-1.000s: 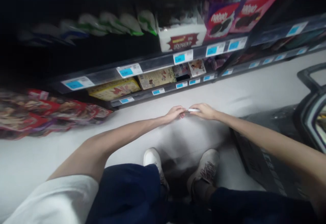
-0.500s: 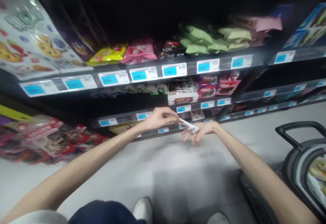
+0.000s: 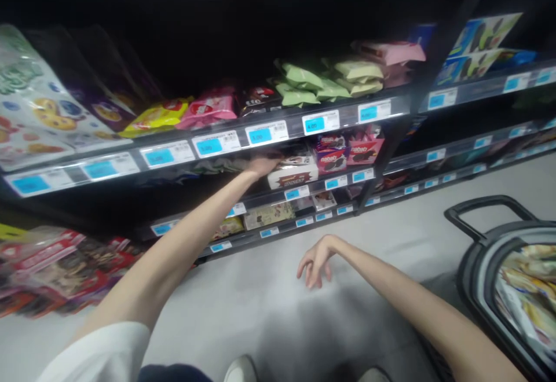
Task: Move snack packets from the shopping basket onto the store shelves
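Observation:
My left hand (image 3: 264,165) reaches under the upper shelf, at the left side of a white open box (image 3: 293,178) of wrapped snacks on the middle shelf. Its fingers are blurred and partly in shadow, so whether they hold anything is unclear. My right hand (image 3: 316,261) hangs over the grey floor with bent, parted fingers and nothing in it. Just right of the white box stand purple and pink nabati packs (image 3: 332,159). A row of green and white packets (image 3: 221,165) lies to the left of my left hand.
Yellow (image 3: 158,117), pink (image 3: 208,107) and pale green packets (image 3: 304,81) line the upper shelf. A black-handled basket (image 3: 467,272) holding packets stands at the right. Red snack bags (image 3: 56,266) are at the lower left.
The left hand has moved from beside the right hand to the middle-shelf box. The slim white packet between the hands is no longer visible. The right hand is lower, and the view has shifted right.

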`<state>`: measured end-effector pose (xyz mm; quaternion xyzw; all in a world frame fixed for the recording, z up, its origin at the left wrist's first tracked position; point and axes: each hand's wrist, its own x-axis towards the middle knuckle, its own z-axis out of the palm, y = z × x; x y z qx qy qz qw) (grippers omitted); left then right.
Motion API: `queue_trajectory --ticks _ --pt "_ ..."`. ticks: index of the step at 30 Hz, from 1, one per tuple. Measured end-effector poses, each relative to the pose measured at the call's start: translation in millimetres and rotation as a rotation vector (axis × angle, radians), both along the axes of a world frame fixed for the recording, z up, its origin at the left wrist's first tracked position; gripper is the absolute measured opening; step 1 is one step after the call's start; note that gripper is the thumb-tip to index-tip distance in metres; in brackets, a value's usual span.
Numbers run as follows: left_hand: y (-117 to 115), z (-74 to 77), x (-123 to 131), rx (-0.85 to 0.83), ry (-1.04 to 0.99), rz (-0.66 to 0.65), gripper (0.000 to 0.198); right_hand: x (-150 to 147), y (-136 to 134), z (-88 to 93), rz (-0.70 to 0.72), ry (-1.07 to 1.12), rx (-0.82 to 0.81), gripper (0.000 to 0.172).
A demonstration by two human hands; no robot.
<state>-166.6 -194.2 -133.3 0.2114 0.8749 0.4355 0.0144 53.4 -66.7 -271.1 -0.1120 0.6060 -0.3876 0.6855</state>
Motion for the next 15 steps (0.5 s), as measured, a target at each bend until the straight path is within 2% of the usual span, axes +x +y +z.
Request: queue_trajectory --ticks 5,10,15 --pt "11 11.6 9 -0.317 0.309 -0.114 0.025 11 -13 -16.1 0.062 -0.031 0.031 0.102" --pt "21 15.5 10 -0.534 0.310 -0.317 0.033 15 -19 -24.7 0.145 0.047 0.095 0.107" --pt "15 24.4 3 -0.610 0.277 -0.376 0.035 7 -30 -25.6 0.200 0.112 0.114 0.107"
